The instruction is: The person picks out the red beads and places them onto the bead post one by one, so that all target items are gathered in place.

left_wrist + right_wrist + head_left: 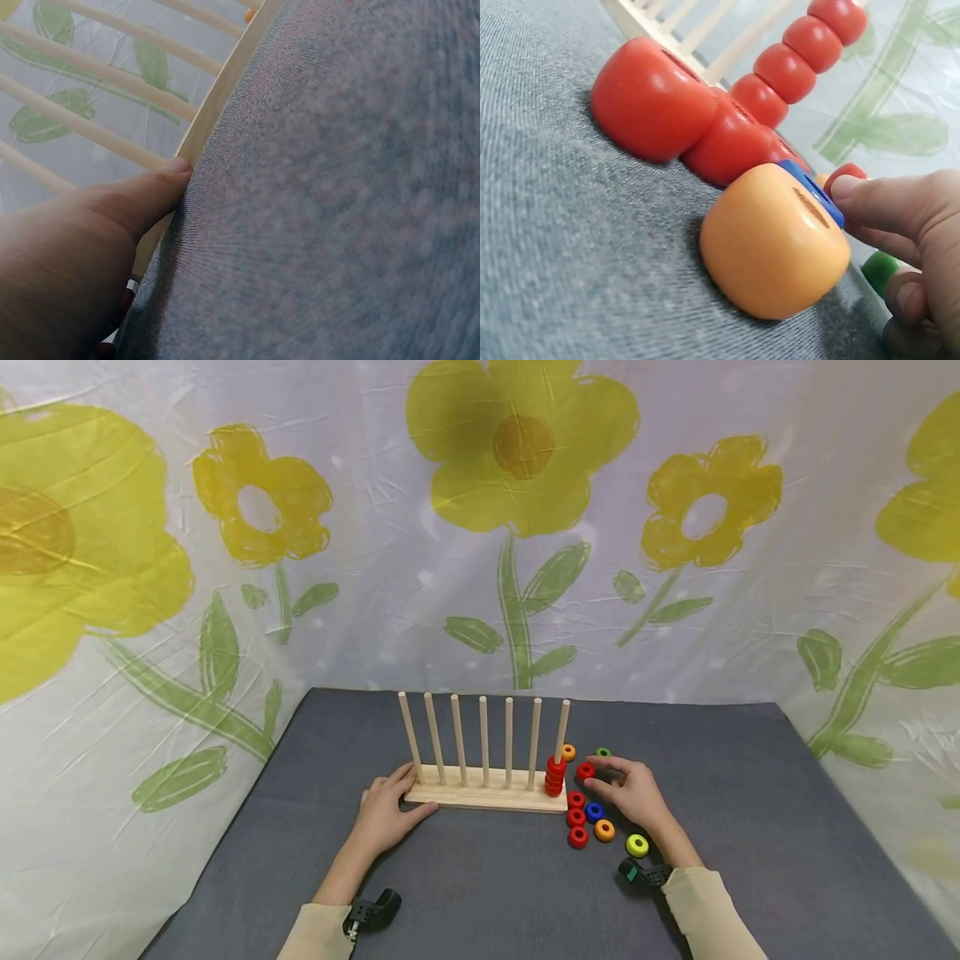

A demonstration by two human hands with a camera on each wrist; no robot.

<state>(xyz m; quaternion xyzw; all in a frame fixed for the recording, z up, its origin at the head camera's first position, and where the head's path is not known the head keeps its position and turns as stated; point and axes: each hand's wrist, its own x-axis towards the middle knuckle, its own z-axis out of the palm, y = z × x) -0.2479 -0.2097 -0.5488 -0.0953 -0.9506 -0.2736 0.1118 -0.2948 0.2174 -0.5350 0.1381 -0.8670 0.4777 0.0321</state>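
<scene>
A pale wooden peg rack (487, 793) with a row of upright pegs stands on the table. My left hand (386, 814) grips its left end, the thumb (169, 180) along the front edge in the left wrist view. Red beads (555, 777) are stacked on the rightmost peg. Just right of that peg, my right hand (633, 789) pinches a red bead (585, 770) between thumb and fingers; in the right wrist view the thumb partly hides this bead (850, 171). Loose red beads (576, 817) lie in a line by the rack's right end, near a blue bead (594, 812).
Around the right hand lie an orange bead (604, 830), a yellow-green bead (637, 845) and a green bead (603, 752). Another orange bead (568, 752) sits behind the rack's right end. A flower-printed curtain (375, 610) hangs behind the grey tabletop (480, 893).
</scene>
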